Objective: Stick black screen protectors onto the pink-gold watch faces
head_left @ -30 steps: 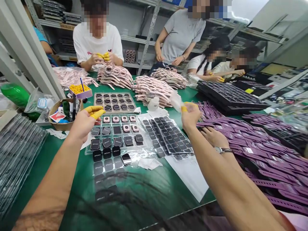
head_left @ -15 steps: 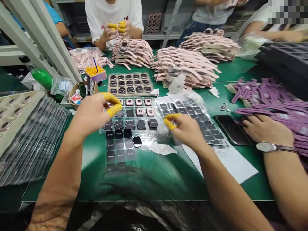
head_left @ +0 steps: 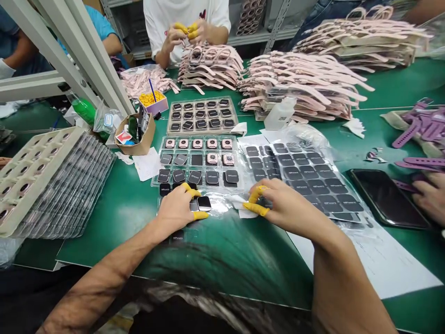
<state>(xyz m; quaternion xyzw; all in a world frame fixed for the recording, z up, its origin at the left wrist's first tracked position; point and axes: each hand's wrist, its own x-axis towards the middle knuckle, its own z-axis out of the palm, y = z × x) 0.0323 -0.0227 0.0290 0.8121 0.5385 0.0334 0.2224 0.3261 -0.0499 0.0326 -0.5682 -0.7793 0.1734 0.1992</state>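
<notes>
My left hand (head_left: 179, 204) reaches over a sheet of black square stickers (head_left: 178, 235). Its yellow-cotted thumb and forefinger are apart, on either side of a small smartwatch face (head_left: 204, 203) with a dark glossy screen. My right hand (head_left: 281, 206), also in yellow finger cots, pinches the edge of a crumpled white wipe (head_left: 239, 200) on the table. Just beyond both hands is a clear tray (head_left: 155, 183). Pink watch cases (head_left: 212, 144) fill its back row, and black square pieces (head_left: 212, 176) lie along its front row. One middle pocket holds a flat dark square.
Sticker sheets (head_left: 309, 172) lie on white paper at right, beside a phone (head_left: 385, 197). Stacked trays (head_left: 83, 185) and a small cardboard box (head_left: 141, 144) stand left. Pink strap piles (head_left: 299, 83) and a white bottle (head_left: 280, 113) are behind. A co-worker's hands (head_left: 189, 35) work opposite.
My left hand has come down from above the tray to the watch face. My right hand has lowered onto the white wipe. The view has shifted, and the neighbour's hand has drawn away right.
</notes>
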